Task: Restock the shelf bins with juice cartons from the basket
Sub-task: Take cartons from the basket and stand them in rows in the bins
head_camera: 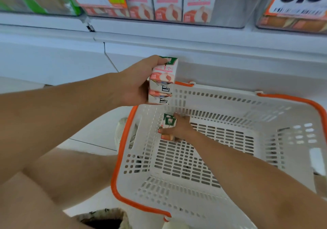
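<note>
Your left hand grips a stack of juice cartons above the basket rim; right hand closes round the last cartons in its far-left corner; clear bin overhead is part-filled; nearly done, I judge.

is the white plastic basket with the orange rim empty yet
Nearly empty. The white plastic basket with the orange rim shows bare slotted floor; only the peach juice cartons gripped by the right hand remain.
</note>
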